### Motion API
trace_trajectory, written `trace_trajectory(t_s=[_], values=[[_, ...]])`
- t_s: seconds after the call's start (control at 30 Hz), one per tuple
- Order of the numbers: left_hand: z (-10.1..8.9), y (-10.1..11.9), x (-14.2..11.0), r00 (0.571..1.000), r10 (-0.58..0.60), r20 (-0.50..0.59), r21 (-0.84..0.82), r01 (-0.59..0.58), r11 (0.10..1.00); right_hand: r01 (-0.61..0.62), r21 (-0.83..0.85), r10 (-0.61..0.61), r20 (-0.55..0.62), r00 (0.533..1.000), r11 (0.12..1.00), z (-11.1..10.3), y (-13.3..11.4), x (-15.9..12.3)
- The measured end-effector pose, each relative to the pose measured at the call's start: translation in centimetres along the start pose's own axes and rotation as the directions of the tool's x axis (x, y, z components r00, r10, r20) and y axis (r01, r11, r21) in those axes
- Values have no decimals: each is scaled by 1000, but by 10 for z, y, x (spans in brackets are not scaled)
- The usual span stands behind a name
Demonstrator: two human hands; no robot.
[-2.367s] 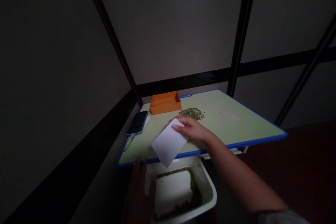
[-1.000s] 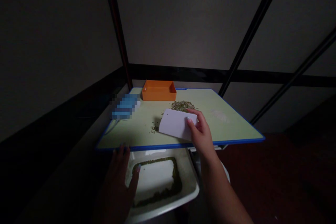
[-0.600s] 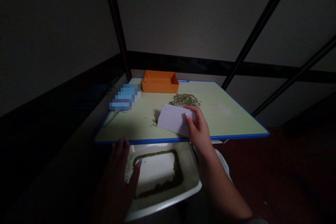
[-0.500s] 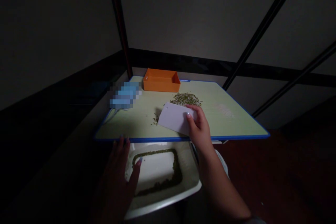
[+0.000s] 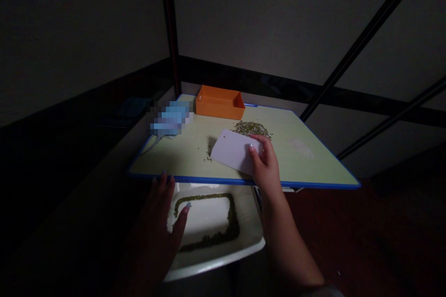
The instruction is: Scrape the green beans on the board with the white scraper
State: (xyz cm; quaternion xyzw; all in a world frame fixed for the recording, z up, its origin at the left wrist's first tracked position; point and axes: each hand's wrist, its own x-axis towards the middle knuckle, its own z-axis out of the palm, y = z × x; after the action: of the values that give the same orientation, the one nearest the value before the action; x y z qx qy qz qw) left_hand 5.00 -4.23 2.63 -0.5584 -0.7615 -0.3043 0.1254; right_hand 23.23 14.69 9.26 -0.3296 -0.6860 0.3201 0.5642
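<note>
My right hand [image 5: 266, 167] grips a white plastic scraper card [image 5: 232, 151], held on edge on the pale green table [image 5: 313, 167]. A pile of small green beans [image 5: 251, 127] lies just behind the card, and a few loose beans [image 5: 209, 155] sit at its left end. My left hand [image 5: 163, 213] grips the left rim of a white tray [image 5: 247, 236] held below the table's blue front edge. Green beans ring the tray's floor.
An orange box [image 5: 219, 103] stands at the table's back left. A blurred-out object [image 5: 170, 118] with a cable lies at the left edge. A faint white patch [image 5: 302, 147] marks the table's right part. Dark frame bars and walls enclose the table.
The scraper has gone from hanging over the table's front edge above the tray back onto the table, near the bean pile. The left hand stays on the tray; the view has shifted.
</note>
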Motion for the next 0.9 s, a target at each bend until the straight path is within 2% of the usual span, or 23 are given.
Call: trace_trajectory(t_s=[0.37, 0.67, 0.9], values=[[-1, 0, 0, 996, -70, 55, -47, 73, 996, -61, 46, 58, 57, 997, 997, -7, -1, -1], [-1, 1, 0, 996, -63, 61, -44, 66, 997, -98, 77, 94, 60, 994, 992, -9, -1, -2], [-1, 2, 0, 997, -56, 45, -36, 58, 998, -61, 67, 57, 66, 996, 996, -3, -2, -1]])
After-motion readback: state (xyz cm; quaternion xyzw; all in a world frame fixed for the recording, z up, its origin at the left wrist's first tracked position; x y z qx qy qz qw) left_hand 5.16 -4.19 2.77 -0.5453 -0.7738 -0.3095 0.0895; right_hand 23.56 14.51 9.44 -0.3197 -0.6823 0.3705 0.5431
